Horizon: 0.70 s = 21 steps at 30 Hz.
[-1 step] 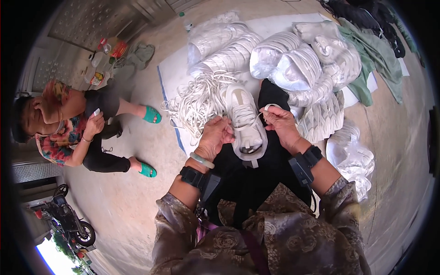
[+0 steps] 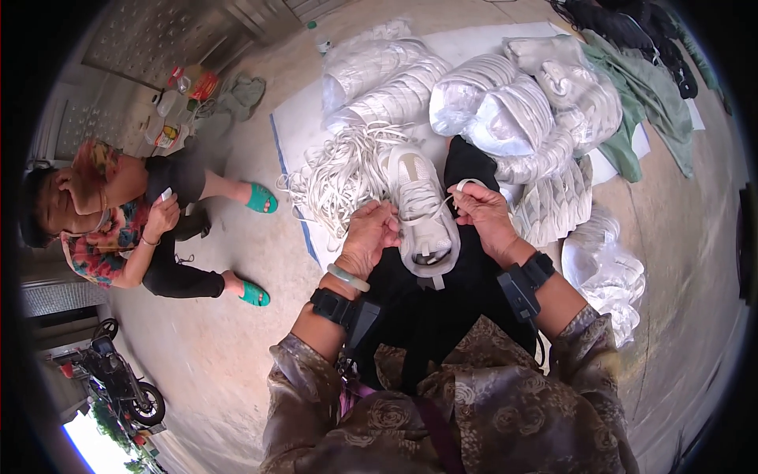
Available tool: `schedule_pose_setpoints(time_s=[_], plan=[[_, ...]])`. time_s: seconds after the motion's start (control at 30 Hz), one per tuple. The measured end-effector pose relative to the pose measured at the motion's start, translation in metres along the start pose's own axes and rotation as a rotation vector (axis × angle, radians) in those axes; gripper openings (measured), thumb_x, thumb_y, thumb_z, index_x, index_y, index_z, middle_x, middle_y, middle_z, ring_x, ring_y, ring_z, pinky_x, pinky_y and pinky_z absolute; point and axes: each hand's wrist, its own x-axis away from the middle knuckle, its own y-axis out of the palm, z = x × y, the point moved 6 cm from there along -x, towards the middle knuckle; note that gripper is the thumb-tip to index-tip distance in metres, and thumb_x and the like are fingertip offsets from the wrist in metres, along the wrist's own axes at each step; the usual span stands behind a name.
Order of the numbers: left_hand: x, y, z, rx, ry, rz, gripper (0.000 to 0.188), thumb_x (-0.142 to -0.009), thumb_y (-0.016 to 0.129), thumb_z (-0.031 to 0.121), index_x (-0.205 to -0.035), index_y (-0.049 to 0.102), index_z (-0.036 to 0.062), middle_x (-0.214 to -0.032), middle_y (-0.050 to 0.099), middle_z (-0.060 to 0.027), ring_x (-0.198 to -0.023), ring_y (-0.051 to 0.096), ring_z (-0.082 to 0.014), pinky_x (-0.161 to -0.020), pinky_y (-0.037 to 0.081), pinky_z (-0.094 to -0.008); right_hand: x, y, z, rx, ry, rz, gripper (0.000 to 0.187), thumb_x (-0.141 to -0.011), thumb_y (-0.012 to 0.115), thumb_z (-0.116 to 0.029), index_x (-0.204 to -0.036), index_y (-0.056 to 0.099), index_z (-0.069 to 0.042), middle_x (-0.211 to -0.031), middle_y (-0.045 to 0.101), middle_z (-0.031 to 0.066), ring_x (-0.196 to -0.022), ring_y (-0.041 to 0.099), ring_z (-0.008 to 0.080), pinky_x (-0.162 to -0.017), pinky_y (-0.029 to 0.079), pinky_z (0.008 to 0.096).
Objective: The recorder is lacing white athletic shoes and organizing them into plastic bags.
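Note:
A white-grey sneaker (image 2: 422, 207) rests on my black-clad lap between my hands, its heel toward me and toe pointing away. Pale laces cross its upper. On its right, my right hand (image 2: 483, 212) pinches a white shoelace (image 2: 469, 184), which loops above the fingers. My left hand (image 2: 369, 231) is beside the shoe's left edge with thumb and fingers pinched together; what they hold is too small to make out. Just beyond that hand lies a tangled heap of white shoelaces (image 2: 339, 170).
Plastic-wrapped bundles of white shoe parts (image 2: 517, 114) lie on a white sheet (image 2: 466, 39) ahead, with another bundle (image 2: 604, 272) on the floor at right. Green cloth (image 2: 643, 103) lies far right. At left sits another person (image 2: 130, 209) in green slippers; a motorcycle (image 2: 118, 379) stands behind.

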Motion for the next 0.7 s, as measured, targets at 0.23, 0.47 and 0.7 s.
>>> schedule_pose_setpoints(time_s=[0.23,0.47,0.7], plan=[[0.030,-0.008,-0.009,-0.001,0.117,0.030,0.009,-0.090,0.053,0.016,-0.088,0.054,0.0069,-0.060,0.054,-0.0018,-0.041,0.044,-0.0073,-0.043,0.046,-0.0235,0.011,0.000,0.009,-0.037,-0.169,0.012,0.003,-0.083,0.061,-0.004,-0.085,0.063,-0.004,-0.069,0.056,-0.0029,-0.060,0.049,0.0042,-0.057,0.043,0.0189],[0.035,-0.012,-0.011,0.016,0.151,0.037,0.006,-0.089,0.054,0.013,-0.088,0.055,0.0065,-0.062,0.055,-0.0020,-0.043,0.045,-0.0071,-0.045,0.047,-0.0239,0.006,0.004,0.009,0.078,-0.334,0.032,0.006,-0.082,0.059,0.002,-0.079,0.060,-0.003,-0.067,0.053,-0.0040,-0.060,0.046,0.0040,-0.055,0.040,0.0191],[0.033,-0.010,-0.016,0.061,0.209,0.071,0.004,-0.087,0.056,0.010,-0.090,0.054,0.0082,-0.064,0.056,-0.0026,-0.044,0.048,-0.0078,-0.046,0.048,-0.0238,0.017,0.012,-0.019,0.534,-0.616,0.061,0.004,-0.077,0.056,0.004,-0.076,0.057,0.000,-0.064,0.053,0.0027,-0.058,0.050,0.0087,-0.056,0.043,0.0248]])
